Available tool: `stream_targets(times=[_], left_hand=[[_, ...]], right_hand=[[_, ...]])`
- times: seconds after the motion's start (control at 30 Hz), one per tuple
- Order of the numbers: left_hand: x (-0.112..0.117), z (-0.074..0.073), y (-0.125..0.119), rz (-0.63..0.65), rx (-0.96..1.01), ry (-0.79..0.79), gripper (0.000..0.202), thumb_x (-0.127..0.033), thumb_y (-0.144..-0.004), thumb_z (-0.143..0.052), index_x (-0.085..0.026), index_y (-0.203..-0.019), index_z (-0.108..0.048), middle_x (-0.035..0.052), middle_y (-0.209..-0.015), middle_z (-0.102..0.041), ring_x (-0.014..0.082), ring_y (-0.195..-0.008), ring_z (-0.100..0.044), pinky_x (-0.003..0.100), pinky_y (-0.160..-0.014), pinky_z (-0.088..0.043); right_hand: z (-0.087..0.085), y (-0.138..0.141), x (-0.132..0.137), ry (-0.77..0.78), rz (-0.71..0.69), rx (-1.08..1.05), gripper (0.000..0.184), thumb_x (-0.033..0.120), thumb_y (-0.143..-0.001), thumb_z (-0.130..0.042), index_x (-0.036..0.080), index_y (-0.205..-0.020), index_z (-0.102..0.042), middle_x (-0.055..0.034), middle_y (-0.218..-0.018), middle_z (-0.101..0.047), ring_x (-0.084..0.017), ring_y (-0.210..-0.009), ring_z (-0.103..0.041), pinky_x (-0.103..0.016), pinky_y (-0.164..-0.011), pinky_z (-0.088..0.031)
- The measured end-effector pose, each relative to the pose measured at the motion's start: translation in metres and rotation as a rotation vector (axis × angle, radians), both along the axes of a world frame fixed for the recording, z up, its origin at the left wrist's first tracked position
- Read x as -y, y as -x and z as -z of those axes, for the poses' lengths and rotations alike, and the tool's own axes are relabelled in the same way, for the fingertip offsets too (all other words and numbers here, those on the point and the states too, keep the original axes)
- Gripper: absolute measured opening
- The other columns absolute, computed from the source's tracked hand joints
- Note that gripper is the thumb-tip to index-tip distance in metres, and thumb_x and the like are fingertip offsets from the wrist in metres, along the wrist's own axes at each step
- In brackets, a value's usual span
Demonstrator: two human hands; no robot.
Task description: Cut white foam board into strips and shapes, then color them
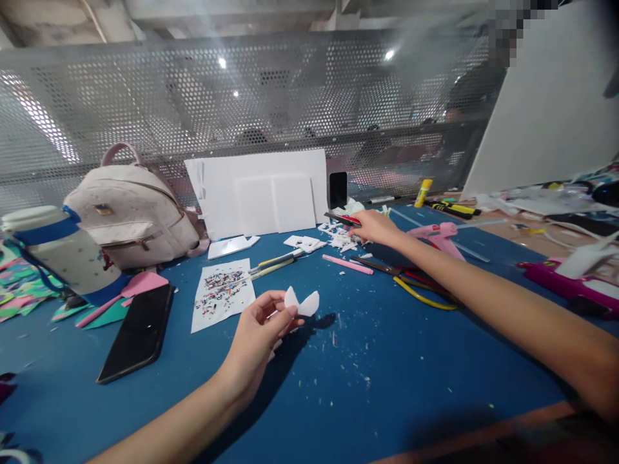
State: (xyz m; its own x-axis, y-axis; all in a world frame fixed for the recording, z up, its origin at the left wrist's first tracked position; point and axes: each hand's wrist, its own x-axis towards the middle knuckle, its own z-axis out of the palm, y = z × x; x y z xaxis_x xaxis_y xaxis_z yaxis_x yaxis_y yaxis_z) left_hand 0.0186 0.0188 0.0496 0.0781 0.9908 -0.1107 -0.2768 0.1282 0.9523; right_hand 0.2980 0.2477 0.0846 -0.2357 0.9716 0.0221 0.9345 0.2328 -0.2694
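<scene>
Between the thumb and fingers of my left hand (264,332) is a small white V-shaped cutout (308,304), raised above the blue table (338,399). Other white bits show below that palm, partly hidden. My right hand (374,227) reaches far forward and is closed on a red and black craft knife (344,219), its tip pointing left. Under and beside the knife lies a heap of white scraps (342,238). A pink pen (348,264) and scissors (380,265) rest on the near side of my right hand.
A black phone (138,332), a bottle (62,251) and a backpack (130,216) stand or lie at left. White boards (217,200) lean at the back. Colourful bits cover a white sheet (198,316). A pink glue gun (442,238) lies behind my right forearm, and a yellow glue stick (423,193) stands beyond.
</scene>
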Motion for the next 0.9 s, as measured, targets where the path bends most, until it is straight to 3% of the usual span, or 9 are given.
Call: stream_targets(times=[0.33,0.63,0.9], left_hand=[[-0.001,0.006,0.001,-0.028,0.016,-0.004,0.037,-0.040,-0.071,-0.086,-0.017,-0.091,-0.066,0.0011,-0.093,-0.067,0.0124,-0.082,-0.066,0.027,-0.090,-0.052],[-0.001,0.004,-0.001,-0.029,0.018,0.007,0.037,-0.039,-0.072,-0.086,-0.017,-0.094,-0.067,0.0022,-0.095,-0.066,0.0117,-0.082,-0.066,0.026,-0.089,-0.053],[-0.004,0.008,0.001,-0.031,0.013,-0.019,0.032,-0.037,-0.074,-0.085,-0.017,-0.092,-0.068,0.0017,-0.093,-0.068,0.0116,-0.083,-0.065,0.026,-0.090,-0.054]], right_hand=[[0.004,-0.003,0.003,-0.040,-0.040,-0.148,0.032,0.033,-0.098,-0.061,0.017,-0.126,-0.059,-0.0099,-0.126,-0.061,-0.024,-0.105,-0.064,-0.044,-0.088,-0.056],[0.016,-0.002,0.008,0.078,-0.096,-0.374,0.031,0.033,-0.098,-0.061,0.017,-0.126,-0.060,-0.0100,-0.126,-0.061,-0.023,-0.105,-0.065,-0.043,-0.087,-0.057],[0.028,-0.006,0.004,0.031,-0.018,-0.582,0.032,0.034,-0.098,-0.061,0.017,-0.126,-0.059,-0.0100,-0.126,-0.061,-0.024,-0.105,-0.064,-0.044,-0.088,-0.057]])
